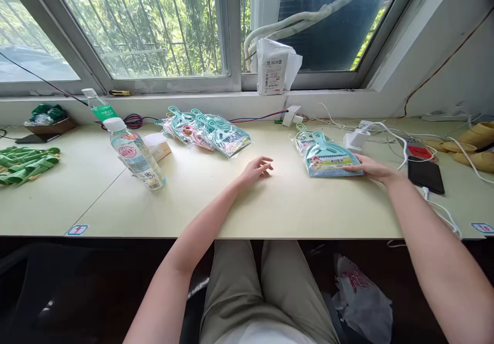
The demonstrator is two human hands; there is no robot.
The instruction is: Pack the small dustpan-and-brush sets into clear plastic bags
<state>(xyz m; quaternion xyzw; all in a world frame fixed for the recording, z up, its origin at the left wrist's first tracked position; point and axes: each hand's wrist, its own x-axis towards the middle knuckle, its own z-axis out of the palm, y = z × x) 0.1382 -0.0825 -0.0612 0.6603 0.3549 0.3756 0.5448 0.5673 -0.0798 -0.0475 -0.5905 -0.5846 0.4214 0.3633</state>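
Observation:
My right hand (372, 169) grips the right end of a clear-wrapped pack of mint-green plastic hangers (328, 156) on the table, its thumb and fingers at the edge. This pack bears a printed label and lies partly over another similar pack (303, 137) behind it. Resting on the tabletop left of them, my left hand (257, 170) holds nothing, with fingers loosely bent and apart. Beyond it lies a heap of like packs (206, 130), mostly mint-green with some pink.
Two bottles, one clear with a white cap (135, 154) and one green-labelled (101, 108), stand at left near a tissue pack (157, 147). Green strips (29, 165) lie far left. White cables, a charger (355, 139) and a black phone (425, 174) are at right.

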